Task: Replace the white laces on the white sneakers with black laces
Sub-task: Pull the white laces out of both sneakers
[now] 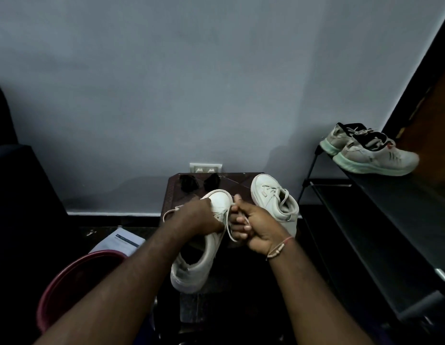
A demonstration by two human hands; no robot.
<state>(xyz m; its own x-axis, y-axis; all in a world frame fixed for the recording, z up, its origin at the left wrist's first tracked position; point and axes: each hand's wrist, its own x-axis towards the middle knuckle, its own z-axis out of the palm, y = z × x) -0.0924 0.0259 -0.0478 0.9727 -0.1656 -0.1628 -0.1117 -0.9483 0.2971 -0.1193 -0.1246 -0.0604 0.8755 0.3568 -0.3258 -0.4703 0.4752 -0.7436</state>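
A white sneaker (196, 265) is held above a dark stool (171, 192), toe pointing away from me. My left hand (199, 216) grips its upper near the eyelets. My right hand (253, 227) is closed around a strand of its white lace (229, 232), beside the shoe's right side. Another loop of white lace (168, 214) hangs out on the left. The second white sneaker (276, 202), still laced in white, lies on the stool to the right. Two bundles of black laces (189, 183) (212, 181) rest at the stool's far edge.
A dark shoe rack (380, 220) stands on the right with a grey pair of sneakers with mint soles (370, 153) on top. A maroon tub (74, 280) and a sheet of paper (122, 241) sit on the floor at left. A wall socket (205, 167) is behind the stool.
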